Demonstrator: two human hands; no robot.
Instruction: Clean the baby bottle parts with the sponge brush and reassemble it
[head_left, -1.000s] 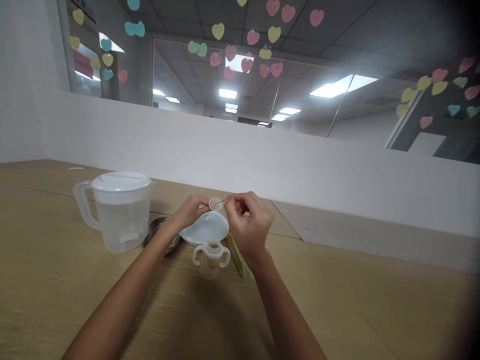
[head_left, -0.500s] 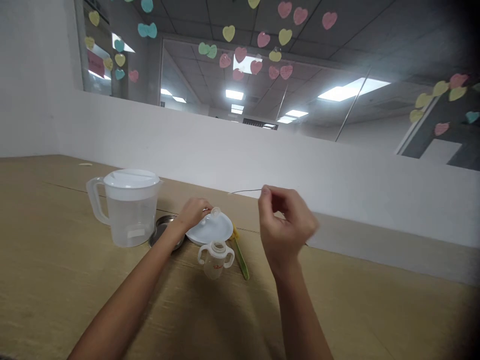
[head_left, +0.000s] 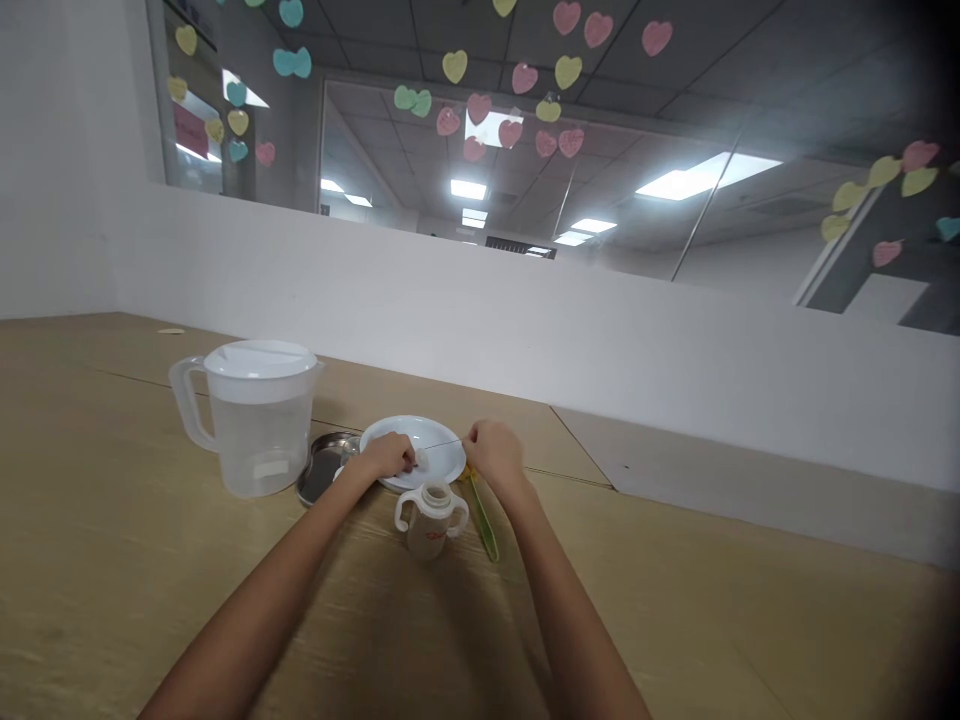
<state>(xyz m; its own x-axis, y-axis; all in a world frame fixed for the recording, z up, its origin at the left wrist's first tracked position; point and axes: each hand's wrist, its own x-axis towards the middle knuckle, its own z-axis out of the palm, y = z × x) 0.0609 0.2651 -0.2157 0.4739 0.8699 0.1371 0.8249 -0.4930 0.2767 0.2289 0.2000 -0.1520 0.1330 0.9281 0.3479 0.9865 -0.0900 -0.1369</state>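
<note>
My left hand (head_left: 390, 455) is closed over the white plate (head_left: 409, 420), its fingers pinching a small translucent teat-like piece (head_left: 421, 460). At the plate's right rim, my right hand (head_left: 495, 450) is closed on a thin wire-like rod (head_left: 444, 443). The rod runs left to the translucent piece; whether its tip is inside cannot be made out. In front of the plate stands a clear baby bottle (head_left: 427, 535) with two white handles and an uncovered neck. A green-handled brush (head_left: 484, 520) with a yellow head lies beside it, under my right wrist.
A translucent lidded pitcher (head_left: 262, 430) stands on the left of the wooden table (head_left: 712, 610). Beside it lies a round metal tray (head_left: 319, 470), with a clear cap-like piece (head_left: 349, 452) partly behind my left wrist. A white wall (head_left: 375, 290) borders the table's back.
My right hand has come down and left from above the table to the plate's rim, bringing the rod to the translucent piece. My left hand has shifted slightly lower and nearer.
</note>
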